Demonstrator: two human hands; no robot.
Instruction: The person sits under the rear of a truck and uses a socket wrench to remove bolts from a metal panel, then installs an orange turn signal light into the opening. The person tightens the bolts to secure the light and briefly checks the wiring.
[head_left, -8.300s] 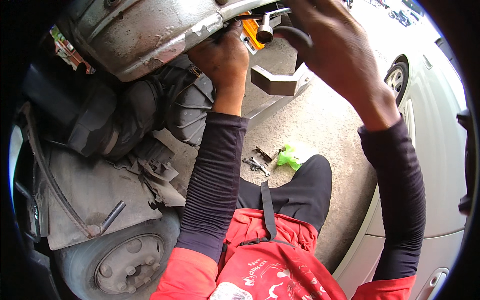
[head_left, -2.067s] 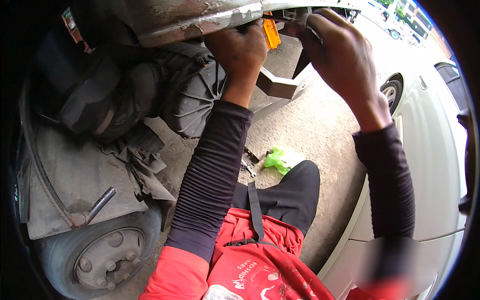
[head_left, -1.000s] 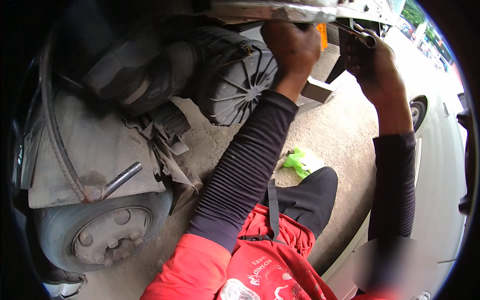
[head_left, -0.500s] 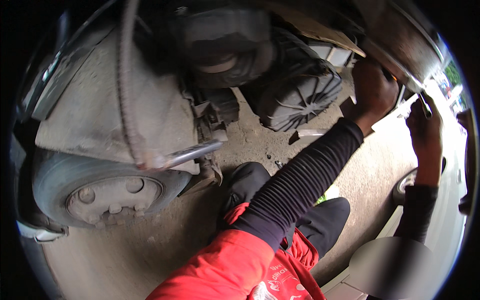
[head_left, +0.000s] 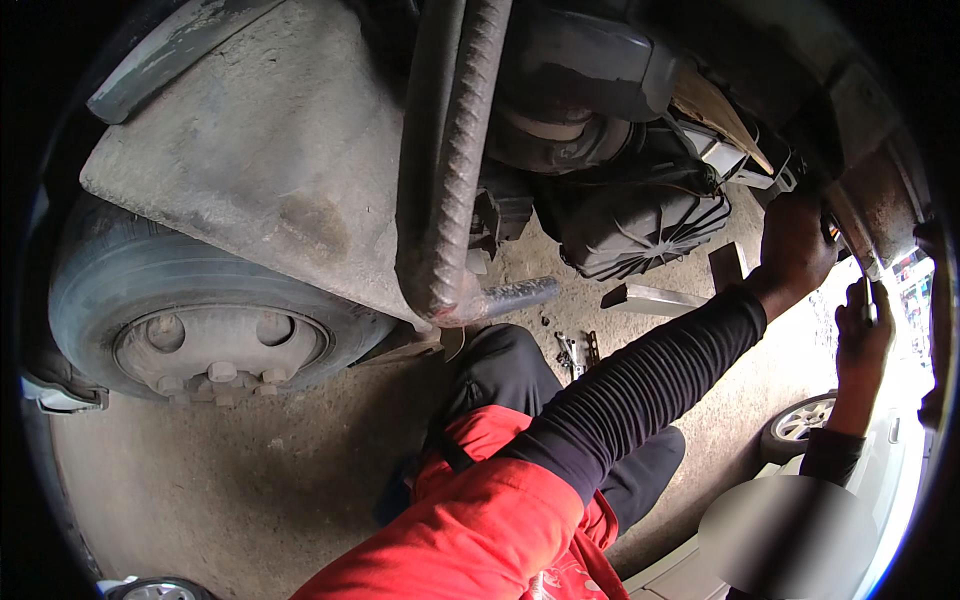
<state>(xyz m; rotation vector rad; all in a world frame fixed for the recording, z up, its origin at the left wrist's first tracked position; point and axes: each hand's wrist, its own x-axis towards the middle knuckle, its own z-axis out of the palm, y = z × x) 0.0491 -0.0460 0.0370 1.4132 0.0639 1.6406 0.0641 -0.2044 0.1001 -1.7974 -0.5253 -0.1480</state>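
**Rusted steel overhead: two hands at the underside of a raised vehicle**

Rust-brown metal of the chassis rail (head_left: pixel 880 200) runs along the upper right rim, its long axis slanting from about 11 o'clock down to 5 o'clock. Both hands work against it. The left hand (head_left: pixel 795 245), at the end of a black ribbed sleeve, is pressed up to the rail's lower edge with fingers curled; what they enclose cannot be told. The right hand (head_left: pixel 865 335) sits just below it, at roughly 4 o'clock from the left hand, clenched round a slim metal tool (head_left: pixel 872 298) whose shaft stands near upright, pointing toward 12 o'clock into the rail. The tool's tip lies nearer the left hand than the right wrist.

Count: two hands; one tool in grasp; one ribbed black housing (head_left: pixel 640 225) at 9 o'clock from the left hand; one corrugated hose (head_left: pixel 455 170) hanging near vertical at centre; one large wheel (head_left: pixel 210 340) at the left; one car wheel (head_left: pixel 800 425) at lower right; a few loose tools (head_left: pixel 575 350) on the ground (head_left: pixel 250 480), too small to number.
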